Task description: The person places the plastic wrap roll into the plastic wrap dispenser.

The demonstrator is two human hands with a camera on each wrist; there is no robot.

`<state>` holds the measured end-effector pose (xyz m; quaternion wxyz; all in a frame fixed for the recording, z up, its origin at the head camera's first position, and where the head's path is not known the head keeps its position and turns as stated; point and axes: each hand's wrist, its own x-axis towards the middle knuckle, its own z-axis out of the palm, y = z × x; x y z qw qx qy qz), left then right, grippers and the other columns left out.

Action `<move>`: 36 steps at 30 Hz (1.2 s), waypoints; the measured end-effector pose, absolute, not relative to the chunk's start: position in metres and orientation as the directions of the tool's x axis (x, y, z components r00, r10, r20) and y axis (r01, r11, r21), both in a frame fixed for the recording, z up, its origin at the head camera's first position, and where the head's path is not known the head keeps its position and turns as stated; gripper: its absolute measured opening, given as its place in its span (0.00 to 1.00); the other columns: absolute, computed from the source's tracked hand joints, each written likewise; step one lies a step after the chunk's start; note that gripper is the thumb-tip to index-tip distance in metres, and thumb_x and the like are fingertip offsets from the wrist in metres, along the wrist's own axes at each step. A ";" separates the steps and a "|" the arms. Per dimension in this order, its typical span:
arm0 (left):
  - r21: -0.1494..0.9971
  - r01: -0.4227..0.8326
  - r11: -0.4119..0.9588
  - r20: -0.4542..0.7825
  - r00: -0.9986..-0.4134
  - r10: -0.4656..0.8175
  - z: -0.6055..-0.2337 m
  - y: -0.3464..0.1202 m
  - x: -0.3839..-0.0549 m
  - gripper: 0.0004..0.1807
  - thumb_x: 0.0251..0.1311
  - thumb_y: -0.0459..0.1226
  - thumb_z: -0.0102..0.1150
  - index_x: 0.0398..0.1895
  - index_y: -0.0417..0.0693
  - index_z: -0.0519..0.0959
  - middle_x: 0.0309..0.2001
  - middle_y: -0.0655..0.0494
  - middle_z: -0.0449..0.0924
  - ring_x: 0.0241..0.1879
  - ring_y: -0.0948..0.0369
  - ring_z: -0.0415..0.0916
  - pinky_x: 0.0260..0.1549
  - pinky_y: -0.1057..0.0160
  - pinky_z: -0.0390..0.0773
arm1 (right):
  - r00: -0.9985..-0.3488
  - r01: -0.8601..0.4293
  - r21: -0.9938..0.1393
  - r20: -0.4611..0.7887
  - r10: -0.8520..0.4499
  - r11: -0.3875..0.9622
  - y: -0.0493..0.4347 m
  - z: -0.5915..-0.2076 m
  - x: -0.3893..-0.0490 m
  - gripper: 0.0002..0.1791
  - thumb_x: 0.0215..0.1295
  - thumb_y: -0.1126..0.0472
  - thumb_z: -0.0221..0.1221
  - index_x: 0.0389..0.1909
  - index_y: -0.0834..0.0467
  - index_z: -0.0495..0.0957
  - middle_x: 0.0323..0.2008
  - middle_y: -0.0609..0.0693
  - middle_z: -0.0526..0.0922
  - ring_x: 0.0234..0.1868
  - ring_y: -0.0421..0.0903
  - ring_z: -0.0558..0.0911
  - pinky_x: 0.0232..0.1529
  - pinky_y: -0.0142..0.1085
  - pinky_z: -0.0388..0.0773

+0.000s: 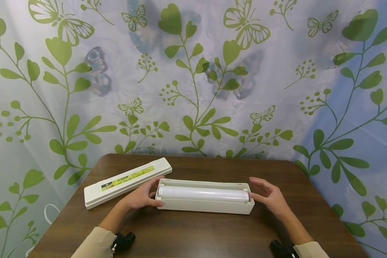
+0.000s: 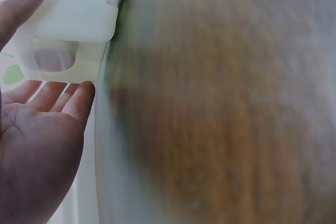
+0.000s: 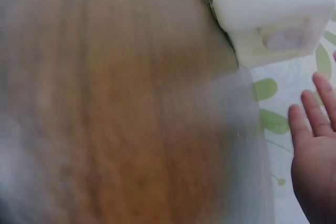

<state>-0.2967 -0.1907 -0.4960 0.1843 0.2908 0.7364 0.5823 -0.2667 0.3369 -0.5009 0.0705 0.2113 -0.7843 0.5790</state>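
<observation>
A long white cling film dispenser box [image 1: 204, 206] sits lidless on the table, with a roll of clear film [image 1: 203, 194] lying inside it. My left hand [image 1: 142, 194] holds the box's left end, thumb at the front corner and fingers behind. In the left wrist view, the left hand [image 2: 44, 135] reaches round the end, where an opening shows the roll's core. Beside the right end is my right hand [image 1: 271, 197], its fingers spread and the thumb close to the corner. The right wrist view shows the right hand [image 3: 317, 150] apart from the box [image 3: 278, 3].
The white lid [image 1: 125, 182] with a yellow-green label lies slantwise at the back left of the brown wooden table [image 1: 193, 233]. A leaf-patterned curtain [image 1: 193, 89] hangs behind the table. A white cord [image 1: 48, 211] shows past the left edge.
</observation>
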 end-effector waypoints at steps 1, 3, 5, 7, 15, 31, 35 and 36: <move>0.965 0.212 0.155 0.065 -0.763 0.643 -0.496 -0.191 -0.297 0.54 0.55 0.31 0.75 0.79 0.40 0.50 0.74 0.36 0.60 0.72 0.43 0.61 0.64 0.65 0.74 | -0.904 -0.399 -0.885 0.337 -0.262 0.239 0.338 -0.501 -0.267 0.32 0.65 0.72 0.65 0.69 0.72 0.67 0.67 0.44 0.77 0.68 0.33 0.75 0.64 0.23 0.71; 0.965 0.209 0.160 0.059 -0.765 0.641 -0.496 -0.191 -0.297 0.54 0.55 0.31 0.75 0.79 0.41 0.49 0.74 0.36 0.60 0.73 0.43 0.60 0.65 0.65 0.73 | -0.913 -0.364 -0.901 0.293 -0.285 0.238 0.341 -0.502 -0.268 0.34 0.66 0.71 0.64 0.71 0.72 0.64 0.71 0.51 0.74 0.69 0.33 0.74 0.63 0.23 0.71; 0.967 0.198 0.161 0.051 -0.766 0.641 -0.495 -0.191 -0.296 0.55 0.55 0.31 0.75 0.79 0.41 0.48 0.75 0.36 0.58 0.73 0.42 0.59 0.65 0.64 0.74 | -0.914 -0.341 -0.907 0.258 -0.314 0.247 0.343 -0.503 -0.269 0.35 0.68 0.70 0.63 0.73 0.70 0.62 0.73 0.57 0.70 0.69 0.33 0.73 0.62 0.22 0.71; 0.969 0.189 0.162 0.041 -0.764 0.643 -0.495 -0.191 -0.296 0.56 0.55 0.31 0.75 0.80 0.41 0.46 0.75 0.36 0.57 0.74 0.41 0.58 0.63 0.64 0.75 | -0.910 -0.326 -0.913 0.233 -0.342 0.245 0.344 -0.504 -0.270 0.36 0.69 0.70 0.62 0.74 0.69 0.60 0.74 0.60 0.67 0.69 0.32 0.72 0.62 0.22 0.70; 0.967 0.183 0.175 0.030 -0.769 0.639 -0.493 -0.191 -0.294 0.59 0.55 0.31 0.75 0.81 0.39 0.42 0.78 0.35 0.51 0.76 0.38 0.54 0.67 0.53 0.73 | -0.895 -0.261 -0.943 0.157 -0.417 0.206 0.343 -0.503 -0.272 0.41 0.69 0.68 0.62 0.78 0.66 0.53 0.74 0.45 0.66 0.69 0.26 0.68 0.64 0.21 0.67; 0.948 0.241 0.208 0.073 -0.800 0.596 -0.493 -0.209 -0.283 0.59 0.57 0.32 0.74 0.81 0.35 0.41 0.78 0.30 0.49 0.79 0.34 0.47 0.72 0.40 0.55 | -0.828 -0.191 -0.975 0.099 -0.551 0.112 0.339 -0.504 -0.275 0.53 0.61 0.69 0.68 0.79 0.68 0.44 0.77 0.73 0.50 0.67 0.30 0.71 0.61 0.29 0.76; 0.947 0.248 0.205 0.086 -0.809 0.582 -0.492 -0.216 -0.278 0.59 0.58 0.33 0.74 0.81 0.35 0.40 0.78 0.28 0.47 0.79 0.33 0.46 0.72 0.42 0.55 | -0.827 -0.182 -0.977 0.089 -0.555 0.114 0.338 -0.505 -0.275 0.54 0.60 0.70 0.68 0.80 0.67 0.44 0.77 0.72 0.51 0.67 0.30 0.71 0.61 0.30 0.77; 0.946 0.247 0.208 0.086 -0.813 0.575 -0.492 -0.217 -0.277 0.59 0.58 0.33 0.74 0.81 0.35 0.39 0.78 0.28 0.47 0.79 0.33 0.46 0.72 0.43 0.56 | -0.830 -0.177 -0.977 0.085 -0.551 0.116 0.337 -0.505 -0.274 0.54 0.60 0.70 0.69 0.80 0.66 0.44 0.77 0.71 0.52 0.67 0.29 0.70 0.61 0.30 0.76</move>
